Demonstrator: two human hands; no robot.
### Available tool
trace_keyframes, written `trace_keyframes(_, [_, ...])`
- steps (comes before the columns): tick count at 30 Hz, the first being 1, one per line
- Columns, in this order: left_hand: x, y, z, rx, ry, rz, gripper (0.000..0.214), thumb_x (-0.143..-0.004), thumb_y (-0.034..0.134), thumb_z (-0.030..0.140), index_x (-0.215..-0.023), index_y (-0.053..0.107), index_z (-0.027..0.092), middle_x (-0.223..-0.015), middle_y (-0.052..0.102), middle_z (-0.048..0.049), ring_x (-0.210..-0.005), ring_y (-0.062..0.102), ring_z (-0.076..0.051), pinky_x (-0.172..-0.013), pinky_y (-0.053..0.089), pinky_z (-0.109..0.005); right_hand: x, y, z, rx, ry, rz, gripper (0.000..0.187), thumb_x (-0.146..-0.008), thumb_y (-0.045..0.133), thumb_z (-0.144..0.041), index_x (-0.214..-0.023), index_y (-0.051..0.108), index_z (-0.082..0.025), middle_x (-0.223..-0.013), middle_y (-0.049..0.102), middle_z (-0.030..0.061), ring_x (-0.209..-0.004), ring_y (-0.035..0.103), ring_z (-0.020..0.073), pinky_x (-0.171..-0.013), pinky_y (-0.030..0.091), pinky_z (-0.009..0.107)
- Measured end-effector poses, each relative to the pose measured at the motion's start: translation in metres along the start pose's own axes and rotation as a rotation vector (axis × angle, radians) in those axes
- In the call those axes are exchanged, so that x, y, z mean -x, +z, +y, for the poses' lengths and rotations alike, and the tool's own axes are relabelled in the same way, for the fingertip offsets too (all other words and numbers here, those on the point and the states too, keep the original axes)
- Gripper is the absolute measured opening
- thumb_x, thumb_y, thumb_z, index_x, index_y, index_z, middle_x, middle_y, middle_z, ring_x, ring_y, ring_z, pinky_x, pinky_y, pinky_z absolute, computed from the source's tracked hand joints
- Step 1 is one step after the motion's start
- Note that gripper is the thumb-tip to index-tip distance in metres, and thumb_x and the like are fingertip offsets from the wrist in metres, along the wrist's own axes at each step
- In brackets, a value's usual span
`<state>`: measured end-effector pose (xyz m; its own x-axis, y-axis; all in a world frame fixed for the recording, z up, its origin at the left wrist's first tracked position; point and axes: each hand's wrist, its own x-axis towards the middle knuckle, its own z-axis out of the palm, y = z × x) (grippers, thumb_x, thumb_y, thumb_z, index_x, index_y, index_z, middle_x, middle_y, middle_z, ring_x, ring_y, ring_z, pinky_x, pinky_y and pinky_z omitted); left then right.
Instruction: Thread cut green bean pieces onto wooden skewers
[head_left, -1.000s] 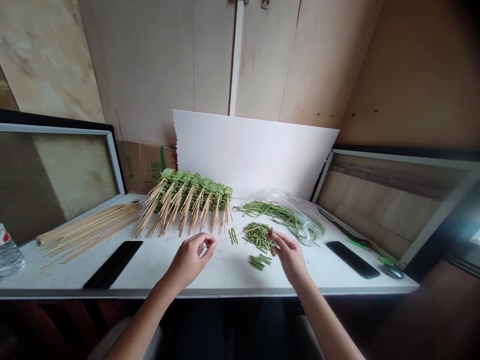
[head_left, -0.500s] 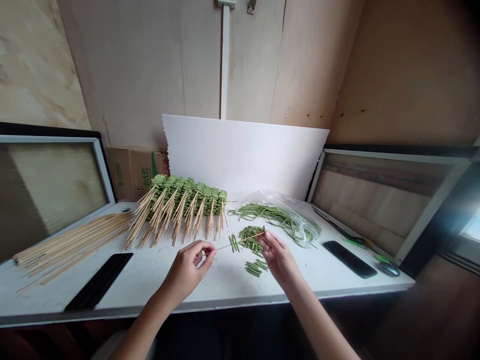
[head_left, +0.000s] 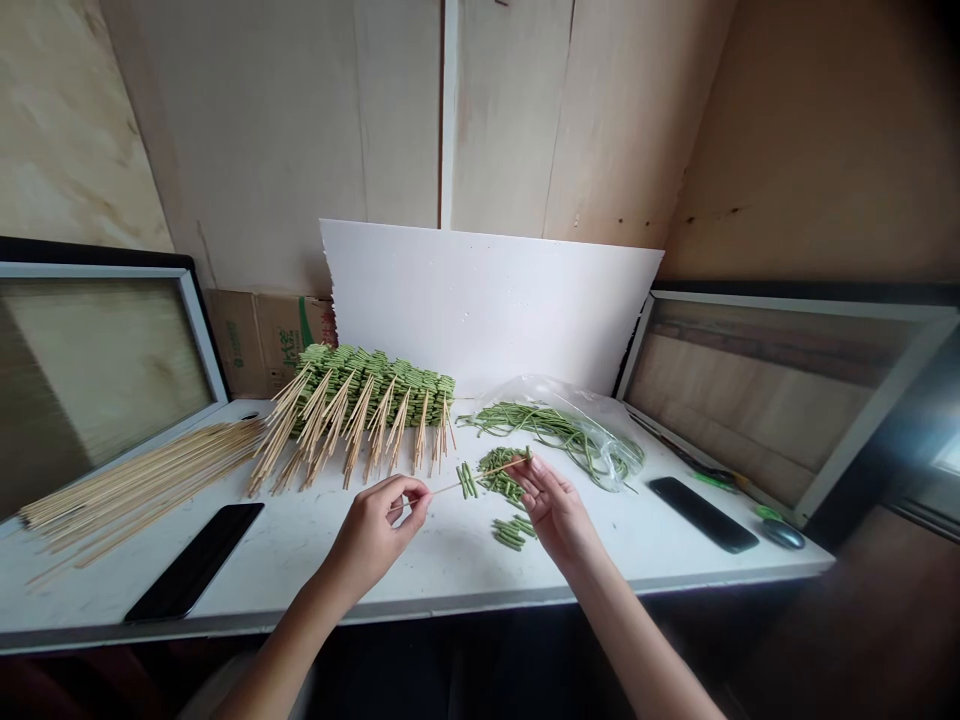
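Observation:
My left hand (head_left: pixel 379 530) pinches the near end of a thin bamboo skewer (head_left: pixel 450 487) that points right and away. A few short green bean pieces (head_left: pixel 466 480) sit threaded on it. My right hand (head_left: pixel 553 510) is at the skewer's far tip, fingers curled around a bean piece I can barely see. Below the skewer lies a heap of cut bean pieces (head_left: pixel 504 478), with a smaller bunch (head_left: pixel 513 532) nearer the table edge.
Finished bean skewers (head_left: pixel 367 400) are stacked at the back, bare skewers (head_left: pixel 135 485) fan out at left. A clear bag of long beans (head_left: pixel 570 430) lies right. Two dark phones (head_left: pixel 195 560) (head_left: pixel 703 514), a white board (head_left: pixel 487 300), a cardboard box (head_left: pixel 262 340) and a mouse (head_left: pixel 780 534) are around.
The camera has shifted a little, so the scene sits slightly further left. Both hands stay at the skewer; my right hand has edged closer to its tip.

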<state>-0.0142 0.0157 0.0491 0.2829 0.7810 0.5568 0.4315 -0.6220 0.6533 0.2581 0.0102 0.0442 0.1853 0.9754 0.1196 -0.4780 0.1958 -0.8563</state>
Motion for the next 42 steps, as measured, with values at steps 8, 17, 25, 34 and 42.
trace_keyframes(8, [0.001,0.001,0.0,-0.021,0.006,-0.007,0.015,-0.098,0.059,0.032,-0.092,0.068,0.022,-0.087,0.068,-0.0027,-0.062,0.05,-0.012,-0.059,0.046,-0.021,0.002,0.002,-0.001,0.024,-0.029,0.033,0.035,-0.072,0.091,-0.048,-0.093,0.081,-0.022,-0.103,0.081,0.0082,-0.104,0.075,0.0282,-0.06,0.056,0.025])
trace_keyframes(17, [0.002,0.003,-0.001,-0.03,0.037,0.015,0.015,-0.098,0.059,0.03,-0.091,0.069,0.022,-0.087,0.07,-0.0034,-0.071,0.058,-0.014,-0.06,0.046,-0.021,0.006,0.006,-0.001,0.089,-0.108,0.109,0.035,-0.068,0.093,-0.044,-0.092,0.081,-0.021,-0.097,0.081,0.0115,-0.1,0.075,0.0338,-0.064,0.055,0.033])
trace_keyframes(25, [0.002,0.002,0.0,-0.011,0.049,-0.003,0.016,-0.1,0.058,0.03,-0.093,0.069,0.021,-0.09,0.069,-0.0039,-0.075,0.061,-0.014,-0.064,0.047,-0.021,0.007,0.004,-0.009,0.106,-0.067,0.028,0.034,-0.069,0.093,-0.045,-0.088,0.082,-0.02,-0.094,0.081,0.0113,-0.093,0.076,0.0273,-0.065,0.055,0.028])
trace_keyframes(34, [0.001,0.0,-0.005,-0.039,0.058,-0.004,0.016,-0.1,0.058,0.029,-0.092,0.069,0.021,-0.087,0.068,-0.0037,-0.072,0.058,-0.014,-0.059,0.043,-0.021,0.006,0.004,0.001,0.11,-0.059,0.013,0.035,-0.072,0.091,-0.047,-0.091,0.081,-0.019,-0.1,0.081,0.0124,-0.102,0.075,0.0295,-0.072,0.059,0.032])
trace_keyframes(42, [0.004,0.008,-0.004,-0.079,0.123,0.043,0.013,-0.1,0.058,0.027,-0.094,0.069,0.022,-0.086,0.068,-0.0015,-0.064,0.052,-0.012,-0.058,0.039,-0.023,0.012,0.012,0.016,0.101,-0.038,0.028,0.036,-0.074,0.09,-0.049,-0.093,0.081,-0.019,-0.104,0.079,0.0124,-0.111,0.072,0.0307,-0.085,0.061,0.037])
